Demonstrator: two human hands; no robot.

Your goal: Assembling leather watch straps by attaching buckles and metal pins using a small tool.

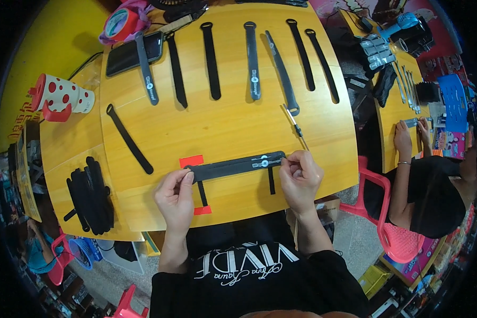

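Stretched level between my two hands is a dark grey hook-and-loop strap (225,168) with white print near its right end. My left hand (176,197) pinches its left end between thumb and fingers. The right end is pinched by my right hand (301,180). Under the strap, a narrow black strip (203,194) runs toward me beside red tape (202,210), with another red tape piece (191,160) beyond it. A second black strip (272,182) shows below the strap near my right hand. A slim pen-like tool (297,129) lies beyond that hand.
Several straps lie spread along the far side, including a black one (210,61). A phone (135,54) and tape roll (120,25) sit at far left, a dotted cup (66,96) nearer. A strap bundle (91,196) lies left. A co-worker's hand (403,139) works at the right table.
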